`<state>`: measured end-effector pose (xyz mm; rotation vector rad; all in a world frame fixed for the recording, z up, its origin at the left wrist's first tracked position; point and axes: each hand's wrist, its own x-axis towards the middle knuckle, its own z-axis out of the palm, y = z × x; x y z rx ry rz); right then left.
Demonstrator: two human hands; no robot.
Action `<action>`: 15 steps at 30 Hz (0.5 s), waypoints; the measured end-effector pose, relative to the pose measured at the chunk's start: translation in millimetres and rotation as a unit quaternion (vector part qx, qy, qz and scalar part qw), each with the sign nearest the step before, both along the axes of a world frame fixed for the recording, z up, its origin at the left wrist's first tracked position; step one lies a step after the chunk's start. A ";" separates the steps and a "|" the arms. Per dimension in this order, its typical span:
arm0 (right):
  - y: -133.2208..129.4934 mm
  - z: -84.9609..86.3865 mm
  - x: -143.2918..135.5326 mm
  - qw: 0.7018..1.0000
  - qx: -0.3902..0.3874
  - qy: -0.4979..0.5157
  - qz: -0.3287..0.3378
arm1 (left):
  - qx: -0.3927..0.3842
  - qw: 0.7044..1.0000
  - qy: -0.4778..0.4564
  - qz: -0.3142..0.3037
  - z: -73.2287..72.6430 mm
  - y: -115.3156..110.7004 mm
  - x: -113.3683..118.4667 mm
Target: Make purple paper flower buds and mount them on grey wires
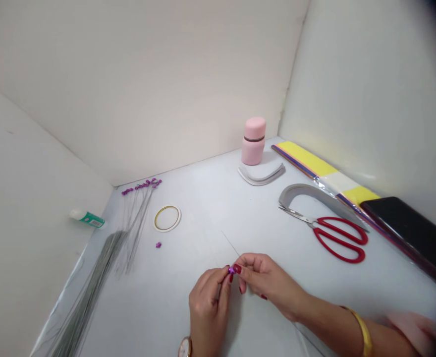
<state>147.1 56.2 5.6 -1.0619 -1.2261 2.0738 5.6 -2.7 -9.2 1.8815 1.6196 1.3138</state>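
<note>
Hands: left hand [206, 302] and right hand [266, 280] meet at lower centre, fingertips together on a small bead [232, 270].
Wire: a thin wire [230, 243] runs up-left from the bead.
Left edge: wire bundle [91, 287], glue bottle [87, 218] above it.
Centre left: tape ring [167, 218], a loose bead [158, 244] just below.
Upper centre: jar [253, 141], paper strips [262, 176] in front.
Right: scissors [329, 233], phone [414, 230] on paper sheets [307, 158].
</note>
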 end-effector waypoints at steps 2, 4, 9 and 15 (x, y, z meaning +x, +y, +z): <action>-0.6 0.9 1.4 0.996 0.082 -0.032 -0.001 | -0.009 1.000 -0.006 0.003 -0.6 0.0 -0.7; -1.3 1.6 2.3 0.983 0.164 -0.080 0.003 | -0.011 1.000 -0.006 0.003 -1.3 0.0 -1.1; -2.0 2.3 3.0 0.939 0.301 -0.163 0.021 | -0.022 1.000 -0.001 -0.013 -0.4 -0.1 -0.4; -3.2 0.1 4.7 0.909 0.367 -0.196 0.016 | -0.023 1.000 -0.009 0.012 0.7 0.8 1.0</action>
